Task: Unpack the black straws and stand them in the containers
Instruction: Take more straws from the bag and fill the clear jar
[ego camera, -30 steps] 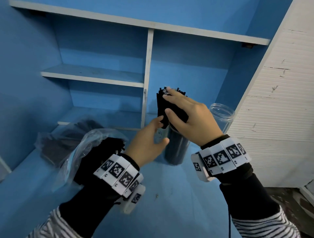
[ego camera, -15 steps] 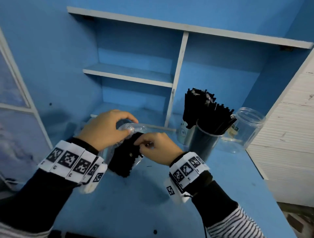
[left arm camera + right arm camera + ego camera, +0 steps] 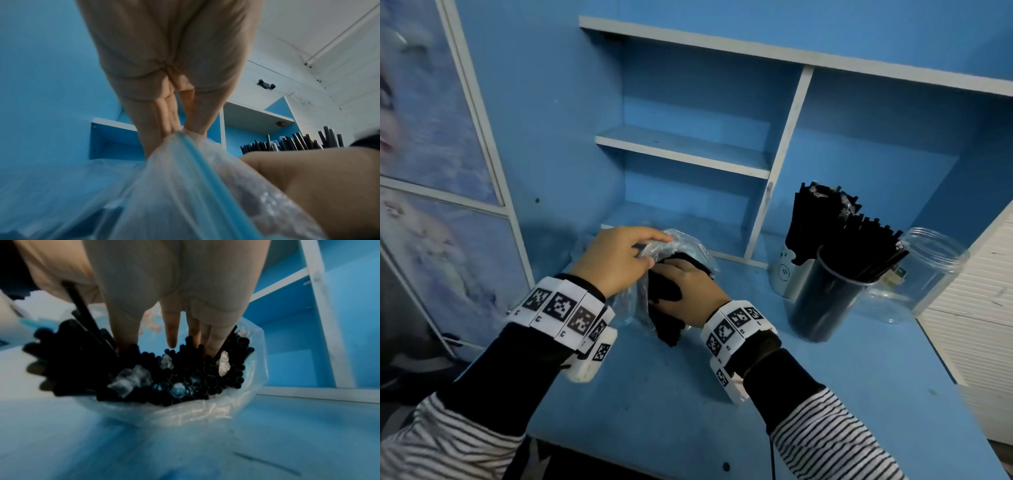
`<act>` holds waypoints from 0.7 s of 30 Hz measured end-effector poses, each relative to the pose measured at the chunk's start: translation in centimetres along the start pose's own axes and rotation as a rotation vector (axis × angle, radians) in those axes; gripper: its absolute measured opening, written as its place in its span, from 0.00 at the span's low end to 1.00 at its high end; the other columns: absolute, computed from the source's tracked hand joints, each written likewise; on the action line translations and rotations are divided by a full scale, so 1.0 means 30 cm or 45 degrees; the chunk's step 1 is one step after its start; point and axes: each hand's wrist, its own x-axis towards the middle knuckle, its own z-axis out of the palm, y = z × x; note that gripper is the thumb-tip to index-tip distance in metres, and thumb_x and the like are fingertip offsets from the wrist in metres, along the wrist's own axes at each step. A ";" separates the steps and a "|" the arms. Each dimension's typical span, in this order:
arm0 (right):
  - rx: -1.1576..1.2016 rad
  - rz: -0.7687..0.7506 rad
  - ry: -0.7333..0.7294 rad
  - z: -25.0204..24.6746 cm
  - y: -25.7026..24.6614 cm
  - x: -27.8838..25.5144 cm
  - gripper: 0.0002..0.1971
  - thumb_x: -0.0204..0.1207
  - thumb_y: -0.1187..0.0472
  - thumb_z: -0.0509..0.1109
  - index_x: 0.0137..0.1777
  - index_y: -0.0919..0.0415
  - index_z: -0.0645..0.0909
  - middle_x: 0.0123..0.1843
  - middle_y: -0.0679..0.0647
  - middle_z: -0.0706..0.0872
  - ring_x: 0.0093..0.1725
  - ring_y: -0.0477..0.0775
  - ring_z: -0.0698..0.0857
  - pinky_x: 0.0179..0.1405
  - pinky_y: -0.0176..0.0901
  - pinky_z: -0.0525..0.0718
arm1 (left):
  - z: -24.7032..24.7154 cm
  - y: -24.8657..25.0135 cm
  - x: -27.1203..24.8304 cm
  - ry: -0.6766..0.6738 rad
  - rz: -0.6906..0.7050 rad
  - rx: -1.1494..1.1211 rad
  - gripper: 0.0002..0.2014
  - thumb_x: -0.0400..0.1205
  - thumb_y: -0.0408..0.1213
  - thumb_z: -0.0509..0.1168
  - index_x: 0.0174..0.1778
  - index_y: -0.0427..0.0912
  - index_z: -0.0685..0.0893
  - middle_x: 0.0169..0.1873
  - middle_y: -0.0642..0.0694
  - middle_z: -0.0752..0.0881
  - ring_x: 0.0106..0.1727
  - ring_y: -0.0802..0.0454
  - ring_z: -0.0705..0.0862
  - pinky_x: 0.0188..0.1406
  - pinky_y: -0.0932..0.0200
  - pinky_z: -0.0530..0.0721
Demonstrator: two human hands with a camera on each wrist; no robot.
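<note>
left grip point(image 3: 616, 260) pinches plastic bag point(image 3: 681, 243) rim | right grip point(image 3: 688, 294) grasps black straws point(image 3: 185, 374) inside

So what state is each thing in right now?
Bag: open, mouth pinched by the left hand.
Bagged straws: gripped by the right hand.
Dark cup: upright, full of straws.
Clear jar: upright, lidless, no straws.
Small cup: upright, holding straws.

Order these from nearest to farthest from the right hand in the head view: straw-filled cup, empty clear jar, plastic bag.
1. plastic bag, around the right hand.
2. straw-filled cup, to its right.
3. empty clear jar, farthest right, by the white panel.
</note>
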 end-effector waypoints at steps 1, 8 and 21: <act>-0.021 -0.027 -0.001 0.003 0.002 0.002 0.30 0.72 0.54 0.73 0.76 0.49 0.72 0.76 0.55 0.72 0.73 0.58 0.74 0.70 0.56 0.76 | 0.000 0.002 0.001 0.012 -0.005 -0.026 0.23 0.78 0.25 0.70 0.59 0.60 0.87 0.57 0.64 0.81 0.54 0.65 0.80 0.55 0.72 0.74; -0.156 -0.135 0.005 0.011 -0.007 0.011 0.24 0.73 0.65 0.69 0.69 0.52 0.81 0.74 0.57 0.75 0.71 0.60 0.76 0.67 0.46 0.74 | -0.005 0.003 0.004 0.027 0.003 -0.088 0.22 0.78 0.24 0.70 0.59 0.57 0.87 0.56 0.64 0.81 0.55 0.68 0.79 0.45 0.86 0.71; 0.163 -0.167 0.350 -0.019 -0.008 -0.005 0.17 0.77 0.59 0.72 0.65 0.58 0.84 0.60 0.56 0.87 0.61 0.54 0.84 0.64 0.38 0.76 | -0.010 0.002 0.014 -0.003 -0.008 -0.110 0.23 0.77 0.25 0.71 0.61 0.57 0.87 0.62 0.61 0.84 0.62 0.63 0.81 0.67 0.65 0.75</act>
